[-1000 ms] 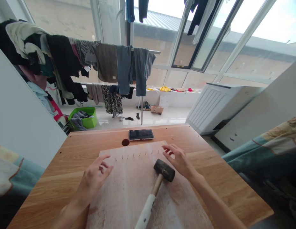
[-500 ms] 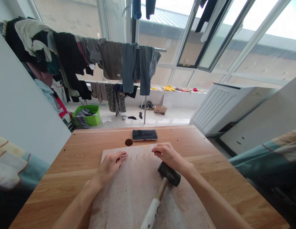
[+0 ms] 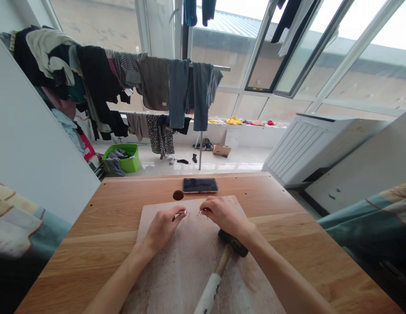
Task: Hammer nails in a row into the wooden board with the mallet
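Note:
A pale, worn wooden board (image 3: 190,257) lies on the table with several thin nails (image 3: 189,214) standing in a row near its far edge. My left hand (image 3: 165,226) rests at the left of the row, thumb and forefinger pinched around a nail. From the right, my right hand (image 3: 224,213) reaches in, its fingertips closed at another nail; the curled fingers partly hide the contact. A mallet (image 3: 234,244) with a black head and a part-white handle lies across the board, its head partly under my right forearm.
Beyond the board, a phone (image 3: 200,185) lies beside a round hole (image 3: 178,195) in the wooden table (image 3: 78,244). Past the table stand a clothes rack (image 3: 219,68) hung with laundry, a green basket (image 3: 130,163) and a small cardboard box (image 3: 221,150).
Both hands have moved inward along the row of nails, the left one rightward and the right one leftward. The mallet stays on the board.

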